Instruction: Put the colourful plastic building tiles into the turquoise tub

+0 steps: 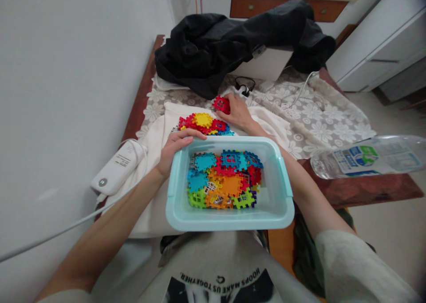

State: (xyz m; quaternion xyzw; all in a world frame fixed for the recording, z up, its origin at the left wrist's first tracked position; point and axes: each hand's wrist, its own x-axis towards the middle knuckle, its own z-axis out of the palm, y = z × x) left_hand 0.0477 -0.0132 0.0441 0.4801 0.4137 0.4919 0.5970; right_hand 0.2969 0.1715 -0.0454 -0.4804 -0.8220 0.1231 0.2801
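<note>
A light blue plastic bin (229, 222) stands close to my body, with colourful interlocking building pieces (232, 184) lying in it in blue, red, orange and green. My left hand (176, 147) rests on the bin's far left corner, fingers stretched along the rim. Beyond the bin, my right hand (237, 111) pinches a red building piece (221, 104) between thumb and fingers. Just left of it lies a pile of loose pieces, with a yellow piece (203, 120) on top; the bin's far rim hides part of this pile.
White cloth (153, 214) lies under the bin on a floral tablecloth (319, 116). Black clothing (206, 50) covers part of a pale flat panel (266, 63) at the back. At right lies a plastic bottle (369, 156); at left, a white power strip (118, 167) trails a cable.
</note>
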